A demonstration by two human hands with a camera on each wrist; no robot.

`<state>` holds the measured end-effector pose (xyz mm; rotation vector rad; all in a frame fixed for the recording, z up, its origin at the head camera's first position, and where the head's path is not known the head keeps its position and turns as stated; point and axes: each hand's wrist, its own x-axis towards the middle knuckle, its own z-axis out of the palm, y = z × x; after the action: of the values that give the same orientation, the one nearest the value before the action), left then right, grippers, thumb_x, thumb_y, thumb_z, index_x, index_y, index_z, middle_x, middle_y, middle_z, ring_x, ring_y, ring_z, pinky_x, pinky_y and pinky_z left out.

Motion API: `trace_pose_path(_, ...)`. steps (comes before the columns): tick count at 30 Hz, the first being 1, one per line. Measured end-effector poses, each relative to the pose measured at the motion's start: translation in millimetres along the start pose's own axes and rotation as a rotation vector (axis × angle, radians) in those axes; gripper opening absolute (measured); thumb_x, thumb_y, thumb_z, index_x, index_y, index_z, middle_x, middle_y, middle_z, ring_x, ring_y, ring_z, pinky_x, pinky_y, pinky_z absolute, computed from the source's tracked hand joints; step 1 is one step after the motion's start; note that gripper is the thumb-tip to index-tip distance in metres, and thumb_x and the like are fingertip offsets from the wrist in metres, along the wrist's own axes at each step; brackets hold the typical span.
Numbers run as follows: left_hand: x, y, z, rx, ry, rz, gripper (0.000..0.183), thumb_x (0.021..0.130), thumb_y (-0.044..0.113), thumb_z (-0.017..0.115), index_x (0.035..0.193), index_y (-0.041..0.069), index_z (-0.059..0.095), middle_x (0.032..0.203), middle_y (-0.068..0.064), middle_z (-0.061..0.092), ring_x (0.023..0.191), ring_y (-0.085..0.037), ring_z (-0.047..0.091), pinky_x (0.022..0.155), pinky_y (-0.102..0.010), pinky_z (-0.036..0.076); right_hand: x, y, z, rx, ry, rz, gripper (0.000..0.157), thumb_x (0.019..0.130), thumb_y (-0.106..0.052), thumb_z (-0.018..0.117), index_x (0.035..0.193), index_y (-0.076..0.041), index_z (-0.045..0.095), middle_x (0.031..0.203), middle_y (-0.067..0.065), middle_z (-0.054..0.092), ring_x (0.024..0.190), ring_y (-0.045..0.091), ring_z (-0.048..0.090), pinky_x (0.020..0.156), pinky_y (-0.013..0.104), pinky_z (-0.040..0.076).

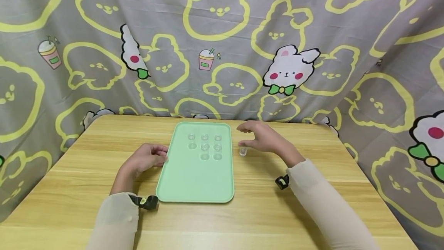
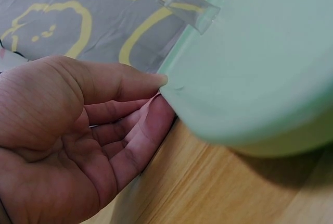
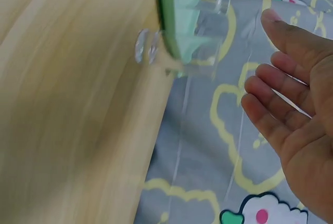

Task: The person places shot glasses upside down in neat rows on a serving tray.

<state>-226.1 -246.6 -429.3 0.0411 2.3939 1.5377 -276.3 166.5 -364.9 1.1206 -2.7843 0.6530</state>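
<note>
My left hand [image 1: 147, 157] is at the left rim of a light green tray [image 1: 194, 184]. In the left wrist view the thumb lies on top of that rim and the fingers [image 2: 140, 135] are below it, pinching the edge. Several small clear cups [image 1: 205, 137] stand in rows on the far half of the tray. Another clear cup [image 1: 243, 152] stands on the table, just right of the tray. Above and beside it hovers my right hand [image 1: 261, 137], thumb and fingers spread apart, holding nothing. The right wrist view shows this cup [image 3: 203, 57] apart from the fingers [image 3: 270, 81].
The wooden table [image 1: 277, 219] extends around the tray on all sides. Behind its far edge hangs a grey curtain [image 1: 229, 22] with yellow cartoon outlines, which also wraps round the right side. A small black camera [image 1: 149, 202] sits on the left wrist, another camera [image 1: 282, 182] on the right.
</note>
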Motion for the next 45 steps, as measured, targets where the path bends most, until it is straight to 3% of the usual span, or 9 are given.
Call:
trace_pose_path(9, -1.0, 0.0, 1.5, -0.001, 0.002, -0.004, 0.04, 0.098, 0.002, 0.064, 0.135, -0.011, 0.055, 0.11, -0.016, 0.06, 0.097, -0.022, 0.061, 0.086, -0.035, 0.06, -12.6, 25.8, 0.4, 0.047, -0.014, 0.051, 0.051, 0.083, -0.028, 0.088, 0.123, -0.002, 0.071, 0.12, 0.013, 0.072, 0.107, 0.026, 0.068, 0.095, 0.044, 0.056)
trace_pose_path(18, -0.6, -0.1, 0.0, -0.005, 0.0, 0.005, 0.04, 0.098, 0.003, 0.064, 0.134, -0.011, 0.055, 0.108, -0.015, 0.06, 0.097, -0.022, 0.061, 0.085, -0.034, 0.06, -17.2, 37.6, 6.5, 0.13, -0.128, 0.11, 0.059, 0.084, -0.026, 0.087, 0.13, 0.004, 0.065, 0.126, 0.02, 0.068, 0.113, 0.032, 0.066, 0.1, 0.05, 0.054)
trace_pose_path(24, -1.0, -0.6, 0.3, 0.0, 0.007, -0.004, 0.039, 0.098, 0.003, 0.064, 0.134, -0.011, 0.055, 0.109, -0.015, 0.06, 0.096, -0.022, 0.061, 0.085, -0.034, 0.06, -17.9, 45.4, 15.7, 0.216, -0.169, 0.167, 0.062, 0.083, -0.024, 0.087, 0.134, 0.002, 0.063, 0.126, 0.015, 0.068, 0.115, 0.029, 0.065, 0.103, 0.045, 0.052)
trace_pose_path(30, -1.0, 0.8, 1.1, 0.002, 0.01, -0.011, 0.039, 0.098, 0.002, 0.064, 0.134, -0.011, 0.056, 0.109, -0.016, 0.06, 0.097, -0.022, 0.061, 0.085, -0.034, 0.06, -20.6, 55.2, 23.4, 0.294, -0.156, 0.221, 0.056, 0.082, -0.022, 0.088, 0.129, -0.001, 0.066, 0.117, 0.006, 0.07, 0.112, 0.024, 0.065, 0.103, 0.043, 0.052)
trace_pose_path(45, 1.5, -0.2, 0.7, 0.004, 0.007, -0.006, 0.04, 0.098, 0.003, 0.064, 0.134, -0.011, 0.056, 0.11, -0.015, 0.059, 0.098, -0.022, 0.06, 0.086, -0.033, 0.06, -18.5, 49.6, 37.4, 0.368, -0.148, 0.174, 0.037, 0.081, -0.018, 0.089, 0.111, -0.003, 0.072, 0.104, 0.003, 0.073, 0.099, 0.02, 0.068, 0.093, 0.04, 0.057)
